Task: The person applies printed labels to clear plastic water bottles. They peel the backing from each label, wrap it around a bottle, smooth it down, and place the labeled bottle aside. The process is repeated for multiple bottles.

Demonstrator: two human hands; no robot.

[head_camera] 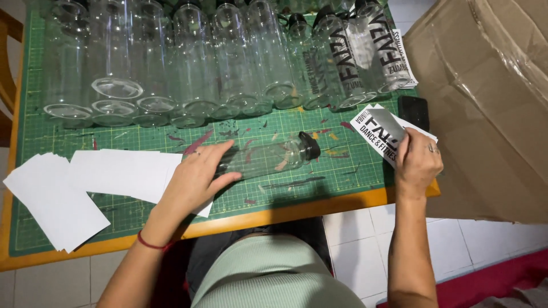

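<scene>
While left hand (197,177) covers the lying bottle (268,158), right hand (416,162) pinches a sticker (388,124).

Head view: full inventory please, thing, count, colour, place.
lying bottle: one, clear with black cap, on its side mid-mat
standing bottles: a dozen or so, clear, rows at mat's far edge
cutting mat: one, green, on the orange-edged table
white sheets: several, left on mat
sticker sheet: white with black print, right edge
cardboard box: one, brown, right
left hand: on the lying bottle
right hand: peeling the sticker sheet
</scene>
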